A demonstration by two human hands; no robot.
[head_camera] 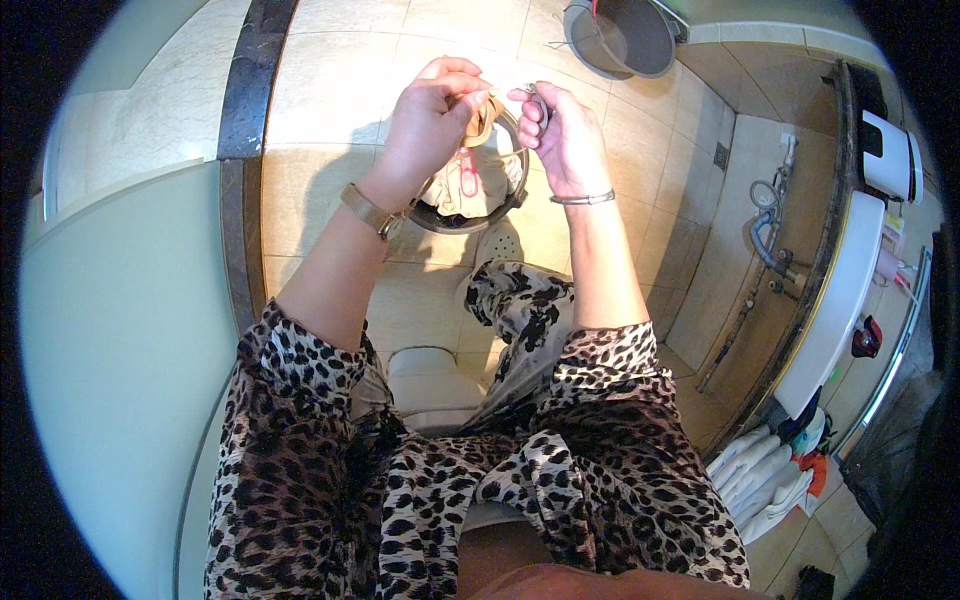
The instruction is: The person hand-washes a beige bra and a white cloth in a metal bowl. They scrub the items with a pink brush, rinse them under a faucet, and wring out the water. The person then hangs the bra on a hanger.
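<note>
My left hand [441,112] pinches the upper end of a tan fabric item [486,124] between thumb and fingertips. The item hangs over a dark round tub [444,223] on the floor, and pale cloth [491,176] with a pink-red loop [467,174] shows beneath it. To the right, my right hand [564,139] is closed around a narrow grey strap-like piece [541,105], its small end between thumb and forefinger. A thin light cord [514,152] runs from near that hand toward the cloth. The tub's contents are partly hidden.
A grey bucket [641,41] stands on the tiled floor at the far right. Along the right side are a white basin [832,300], pipes [769,236] and folded white cloths [761,476]. A clog-covered foot [499,244] is close to the tub. A dark stone edge [244,135] borders the left.
</note>
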